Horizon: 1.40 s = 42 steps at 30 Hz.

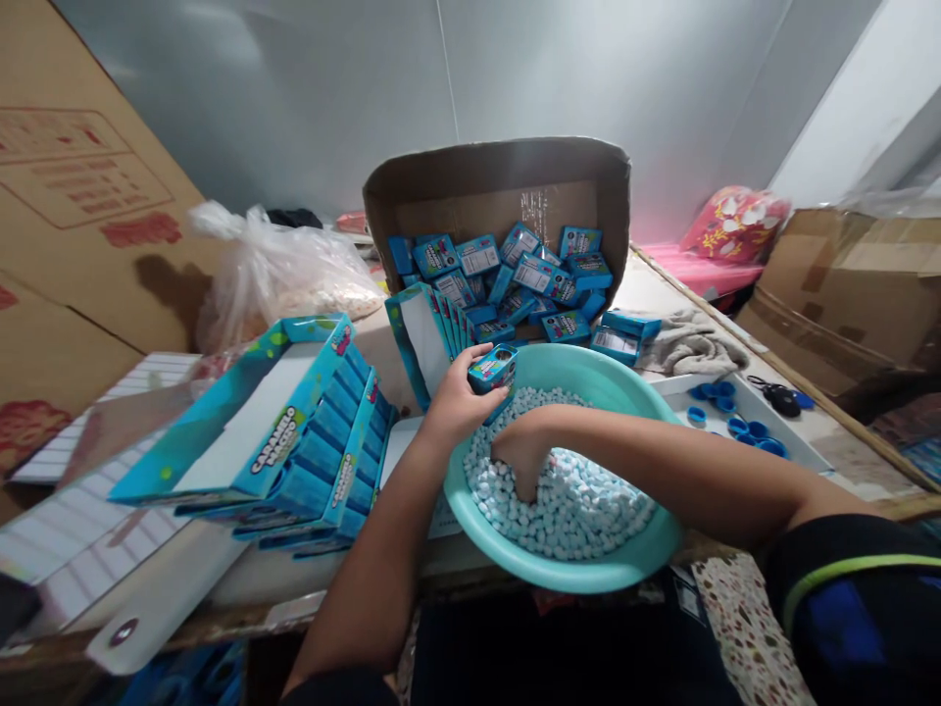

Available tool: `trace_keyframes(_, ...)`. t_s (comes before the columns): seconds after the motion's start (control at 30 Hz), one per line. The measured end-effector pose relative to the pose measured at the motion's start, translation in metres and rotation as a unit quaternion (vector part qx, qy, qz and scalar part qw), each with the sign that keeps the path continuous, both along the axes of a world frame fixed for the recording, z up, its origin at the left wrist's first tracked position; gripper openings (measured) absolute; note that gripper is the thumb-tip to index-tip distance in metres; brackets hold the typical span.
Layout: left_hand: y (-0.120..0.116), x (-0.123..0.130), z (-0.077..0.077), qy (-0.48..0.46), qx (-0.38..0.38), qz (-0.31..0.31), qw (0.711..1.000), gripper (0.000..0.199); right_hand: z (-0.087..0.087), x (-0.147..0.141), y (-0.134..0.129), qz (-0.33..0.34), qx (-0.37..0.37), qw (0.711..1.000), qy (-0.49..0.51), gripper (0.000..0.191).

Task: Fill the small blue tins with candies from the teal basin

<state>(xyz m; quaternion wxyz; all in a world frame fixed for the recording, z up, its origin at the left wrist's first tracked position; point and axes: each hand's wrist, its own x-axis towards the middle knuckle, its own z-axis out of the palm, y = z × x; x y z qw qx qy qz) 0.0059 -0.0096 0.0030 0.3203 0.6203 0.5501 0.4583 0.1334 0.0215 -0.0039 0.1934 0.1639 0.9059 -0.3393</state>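
Clenched around a small blue tin [491, 370], my left hand [460, 397] holds it just above the far rim of a teal plastic basin [588, 368], its round opening turned upward. My right hand [523, 451] is sunk among pale blue candies [573, 500]; the fingers are buried, so I cannot tell whether they are closed or spread.

Layout: the table [662, 294] carries the work. An open cardboard box [500, 172] stands near its far edge, filled with loose blue tins [507, 260]. Stacked blue display cartons [250, 422] occupy the left side. The basin rests at the near edge, directly below both hands, with the candies heaped inside it. Toward the right edge lies a white tray [771, 417] holding blue bottle caps [750, 427].

Recommended practice: hold the tin over the basin with its opening up, so that stray candies drop back into the heap. Use a firm grip, because the tin is small and could slip. Keep the right wrist low, inside the rim.
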Motion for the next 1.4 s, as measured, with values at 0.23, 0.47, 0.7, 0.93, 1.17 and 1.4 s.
trace_keyframes(0.23, 0.001, -0.001, -0.003, 0.01, 0.012, 0.041, 0.999, 0.073, 0.046, 0.037, 0.026, -0.022, -0.118, 0.993, 0.005, 0.04)
trace_keyframes(0.47, -0.004, 0.002, 0.008, 0.089, -0.012, 0.012, 0.996, 0.065, 0.052, 0.07, 0.055, -0.126, -0.352, 0.885, 0.278, 0.028)
trace_keyframes(0.7, -0.007, 0.001, 0.013, 0.141, -0.028, -0.089, 0.986, 0.057, 0.047, 0.053, 0.045, -0.214, -0.402, 0.77, 0.446, 0.029)
trace_keyframes(0.93, -0.009, 0.001, 0.013, 0.122, -0.02, -0.135, 0.983, 0.055, 0.047, 0.043, 0.037, -0.311, -0.393, 0.642, 0.58, 0.029)
trace_keyframes(1.17, -0.008, 0.0, 0.011, 0.069, -0.038, -0.145, 0.986, 0.059, 0.047, 0.043, 0.038, -0.348, -0.364, 0.615, 0.607, 0.032)
trace_keyframes(1.4, -0.006, -0.001, 0.008, 0.06, -0.009, -0.148, 0.987, 0.056, 0.044, 0.037, 0.034, -0.385, -0.344, 0.627, 0.583, 0.035)
